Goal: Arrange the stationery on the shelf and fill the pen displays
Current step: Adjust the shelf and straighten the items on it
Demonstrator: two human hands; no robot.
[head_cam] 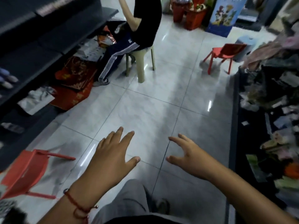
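Note:
My left hand (113, 154) and my right hand (186, 152) are stretched out over the tiled floor, fingers spread and holding nothing. A red string bracelet is on my left wrist. A dark shelf unit (29, 50) runs along the left side with a few blurred items on it. Another dark shelf (265, 120) on the right is crowded with small blurred goods. No pens or pen displays can be made out in this blurred view.
Another person sits on a beige plastic chair (142, 62) ahead left. A red chair (24, 172) lies tipped at the lower left; a second red chair (224, 54) stands far right. Red boxes and bags (74, 88) lie under the left shelf.

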